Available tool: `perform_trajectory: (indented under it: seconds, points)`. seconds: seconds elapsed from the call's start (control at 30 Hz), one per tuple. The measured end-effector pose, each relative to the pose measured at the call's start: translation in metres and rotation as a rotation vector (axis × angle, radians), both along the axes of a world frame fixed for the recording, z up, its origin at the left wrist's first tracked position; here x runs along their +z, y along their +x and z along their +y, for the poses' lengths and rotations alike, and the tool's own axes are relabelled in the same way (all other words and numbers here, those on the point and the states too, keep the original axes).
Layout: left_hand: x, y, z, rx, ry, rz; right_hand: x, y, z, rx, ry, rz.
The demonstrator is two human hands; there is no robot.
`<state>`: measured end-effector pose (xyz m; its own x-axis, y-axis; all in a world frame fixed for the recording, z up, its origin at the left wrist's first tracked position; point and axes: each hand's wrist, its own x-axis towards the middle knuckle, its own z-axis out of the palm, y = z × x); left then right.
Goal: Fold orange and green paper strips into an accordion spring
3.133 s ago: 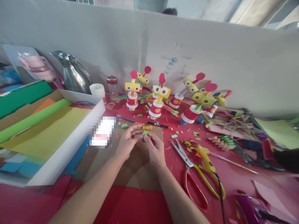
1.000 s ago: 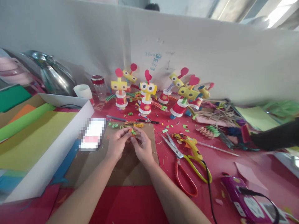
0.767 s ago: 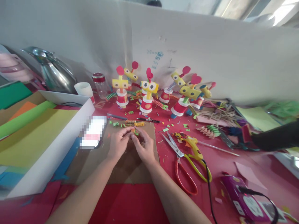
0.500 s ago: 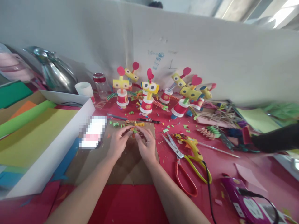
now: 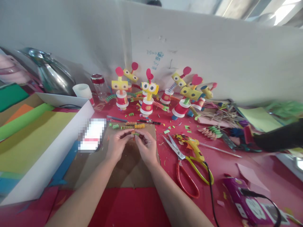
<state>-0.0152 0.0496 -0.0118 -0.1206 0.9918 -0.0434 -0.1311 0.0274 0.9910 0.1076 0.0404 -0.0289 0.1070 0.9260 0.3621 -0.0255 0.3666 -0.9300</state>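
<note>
My left hand (image 5: 117, 145) and my right hand (image 5: 147, 147) meet over a brown cardboard sheet (image 5: 132, 176). Between their fingertips they pinch a small green and orange paper strip (image 5: 135, 133), partly covered by the fingers. Both hands are closed on it. Just beyond the fingers lie folded paper springs: a yellow-orange one (image 5: 139, 126), a green one (image 5: 115, 126) and a striped one (image 5: 126, 128). A black pen (image 5: 149, 122) rests behind them.
Several paper-cup figures (image 5: 146, 107) stand at the back. On the right lie scissors (image 5: 181, 156), a yellow glue gun (image 5: 197, 151) with a black cord and a purple device (image 5: 246, 198). A white box (image 5: 54, 151) of coloured paper and a blurred phone (image 5: 93, 135) are left.
The paper strip between my fingertips has turned, and the orange end that hung below it no longer shows. My fingers have shifted slightly; the whole view has moved a little.
</note>
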Motion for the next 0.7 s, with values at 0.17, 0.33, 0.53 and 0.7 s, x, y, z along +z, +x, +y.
perform_trajectory:
  seconds: [0.17,0.33,0.53,0.7]
  points:
    - [0.007,0.001,-0.003,-0.035,-0.080,-0.127,-0.005,0.000,0.004,0.005,-0.057,0.064]
    - [0.011,0.001,-0.006,-0.020,-0.095,-0.128,-0.005,-0.002,0.006,0.024,-0.088,0.112]
    - [0.013,-0.001,-0.010,0.028,-0.182,-0.208,-0.004,-0.005,0.005,0.065,-0.152,0.130]
    - [0.012,-0.002,-0.010,0.040,-0.204,-0.278,0.003,-0.003,0.002,0.144,-0.210,0.153]
